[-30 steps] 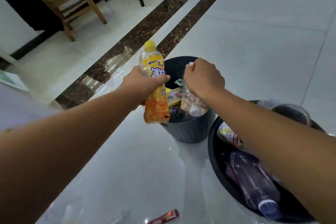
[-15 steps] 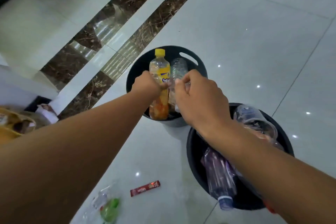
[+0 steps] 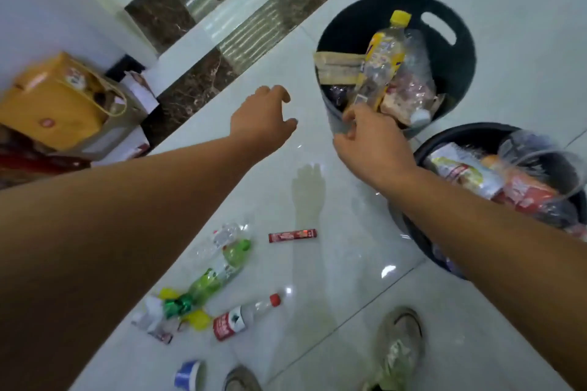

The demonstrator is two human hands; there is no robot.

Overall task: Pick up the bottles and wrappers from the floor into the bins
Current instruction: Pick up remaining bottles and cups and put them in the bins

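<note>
A yellow-capped bottle (image 3: 382, 60) with a yellow label stands tilted in the far bin (image 3: 349, 25), neck pointing away from the person. A clear crumpled bottle (image 3: 416, 73) lies beside it, among wrappers and a tan packet (image 3: 336, 68). The near bin (image 3: 460, 132), just beside the far one, holds more wrappers and a clear plastic cup (image 3: 540, 162).

The right hand (image 3: 371, 143) is at the near rim of the far bin, fingers curled close to the bottle's base; whether it grips anything cannot be told. The left hand (image 3: 263, 117) hovers over the floor (image 3: 349, 295) left of that bin, fingers relaxed and holding nothing.

Litter lies on the floor nearer the person:
- a red sachet (image 3: 292, 235)
- a crushed clear bottle (image 3: 222, 238)
- a green bottle (image 3: 219, 273)
- a red-labelled bottle (image 3: 244, 317) with a red cap
- a green foil wrapper (image 3: 176, 306) with yellow and white wrappers around it
- a blue and white cup (image 3: 187, 376) at the bottom edge

Two shoes (image 3: 400, 346) show at the bottom. A yellow bag (image 3: 54, 105) sits at the far left, by the dark marble strip (image 3: 190, 89).
</note>
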